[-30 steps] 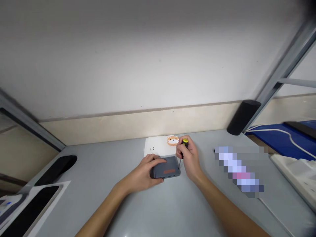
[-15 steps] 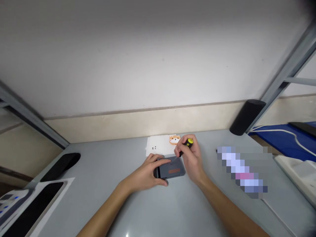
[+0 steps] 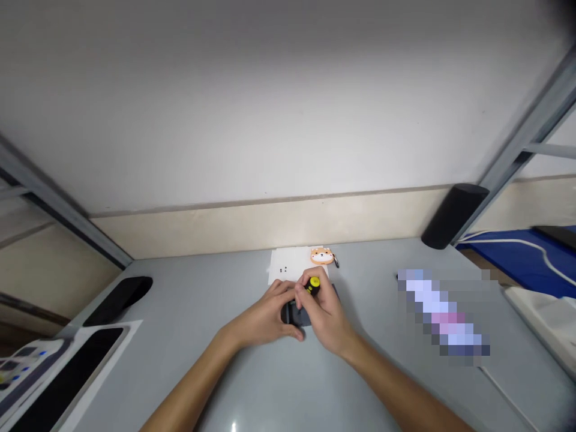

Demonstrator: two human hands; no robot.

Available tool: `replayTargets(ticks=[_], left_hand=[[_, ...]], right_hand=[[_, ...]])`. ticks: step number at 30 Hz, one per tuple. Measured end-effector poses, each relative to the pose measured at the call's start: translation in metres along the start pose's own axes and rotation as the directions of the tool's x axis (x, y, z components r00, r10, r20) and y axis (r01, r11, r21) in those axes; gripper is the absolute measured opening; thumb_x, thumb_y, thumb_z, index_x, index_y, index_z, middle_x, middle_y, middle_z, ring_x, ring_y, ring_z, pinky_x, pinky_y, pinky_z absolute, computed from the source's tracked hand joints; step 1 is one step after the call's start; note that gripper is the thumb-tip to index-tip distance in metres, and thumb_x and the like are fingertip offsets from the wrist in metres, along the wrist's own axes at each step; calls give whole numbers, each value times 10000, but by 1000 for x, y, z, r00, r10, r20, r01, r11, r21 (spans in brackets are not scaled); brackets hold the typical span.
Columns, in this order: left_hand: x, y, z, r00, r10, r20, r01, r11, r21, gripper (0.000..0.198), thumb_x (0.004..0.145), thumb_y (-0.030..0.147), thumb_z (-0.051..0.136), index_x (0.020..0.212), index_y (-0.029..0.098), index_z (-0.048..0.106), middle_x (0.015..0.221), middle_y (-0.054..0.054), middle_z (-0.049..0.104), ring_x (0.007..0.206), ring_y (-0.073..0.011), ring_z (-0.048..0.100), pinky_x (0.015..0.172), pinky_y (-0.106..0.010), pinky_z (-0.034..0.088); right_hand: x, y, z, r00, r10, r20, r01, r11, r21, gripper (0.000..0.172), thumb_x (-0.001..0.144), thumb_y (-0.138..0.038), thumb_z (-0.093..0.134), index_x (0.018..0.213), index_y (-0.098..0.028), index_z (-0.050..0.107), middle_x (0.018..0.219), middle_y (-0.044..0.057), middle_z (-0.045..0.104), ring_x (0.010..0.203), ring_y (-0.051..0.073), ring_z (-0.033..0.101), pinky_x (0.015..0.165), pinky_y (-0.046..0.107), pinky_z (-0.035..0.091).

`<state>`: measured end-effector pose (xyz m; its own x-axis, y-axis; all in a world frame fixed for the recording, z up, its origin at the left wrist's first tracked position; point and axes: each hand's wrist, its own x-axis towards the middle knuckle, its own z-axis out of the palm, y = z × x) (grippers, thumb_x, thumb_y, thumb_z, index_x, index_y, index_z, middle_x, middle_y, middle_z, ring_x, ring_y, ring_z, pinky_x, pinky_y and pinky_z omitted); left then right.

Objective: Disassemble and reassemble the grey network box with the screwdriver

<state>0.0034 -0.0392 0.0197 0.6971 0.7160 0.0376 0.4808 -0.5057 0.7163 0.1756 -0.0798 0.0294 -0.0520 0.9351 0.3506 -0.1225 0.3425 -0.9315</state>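
Note:
A dark grey box-like device (image 3: 302, 318) lies on the grey table, partly covered by both hands. My left hand (image 3: 270, 315) grips its left end, thumb at the near side and fingers over the top. Above the device, my right hand (image 3: 324, 312) is closed round a black screwdriver with a yellow end cap (image 3: 314, 284); its tip is hidden. Just behind the hands is a white paper sheet (image 3: 294, 258) with several tiny dark screws (image 3: 283, 270). An orange and white animal-face case (image 3: 322, 256) sits at the sheet's right side.
A black cylinder (image 3: 454, 216) stands at the back right. Nearer are a pixelated item (image 3: 443, 315) and a white cable (image 3: 508, 396). On the left lie a black object (image 3: 119, 300) and a black-screened tablet (image 3: 74, 378). The wall (image 3: 252, 228) borders the table's back.
My right hand has moved left with the screwdriver, over the device and close to my left hand's fingers. The animal-face case's clip is now uncovered. My left hand keeps its grip.

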Motion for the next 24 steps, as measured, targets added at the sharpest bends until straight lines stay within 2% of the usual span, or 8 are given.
replayTargets(ticks=[6,13,16,19,24], left_hand=[[-6,-1,-14,999,-3,54,2,1000,9,752,845,280,823,1524,399,522,1471,-48,583,1319,-314,468,1188,-527,390],[-8,0,-21,996,-20,81,16,998,53,724,850,242,772,1516,402,535,1472,-19,615,1347,-323,459,1205,-537,357],[-5,6,-15,998,-19,54,13,994,111,634,872,299,758,1474,383,576,1457,-34,623,1350,-339,466,1206,-557,329],[0,12,-4,999,-22,-27,27,982,188,442,936,345,696,1373,306,643,1384,-66,649,1322,-332,499,1180,-540,345],[6,10,10,994,-19,-106,51,949,311,147,983,275,620,1103,222,687,1230,-69,692,1161,-286,584,1082,-481,408]], right_hand=[[18,-9,-16,985,41,-169,-22,993,117,218,849,-354,654,847,-267,454,626,-90,481,542,119,462,589,280,397],[32,-16,-35,952,88,-295,-24,977,213,234,742,-325,688,822,-268,476,594,-106,465,482,93,419,536,273,343],[35,-19,-39,940,104,-324,-25,971,239,261,723,-330,696,821,-274,461,579,-110,459,473,96,412,530,278,351],[36,-20,-40,935,123,-333,-44,971,234,257,724,-315,685,826,-276,452,571,-111,450,476,98,409,524,277,360],[38,-21,-43,926,129,-355,-50,973,224,246,714,-294,675,826,-274,456,564,-109,447,464,91,386,492,262,345]])
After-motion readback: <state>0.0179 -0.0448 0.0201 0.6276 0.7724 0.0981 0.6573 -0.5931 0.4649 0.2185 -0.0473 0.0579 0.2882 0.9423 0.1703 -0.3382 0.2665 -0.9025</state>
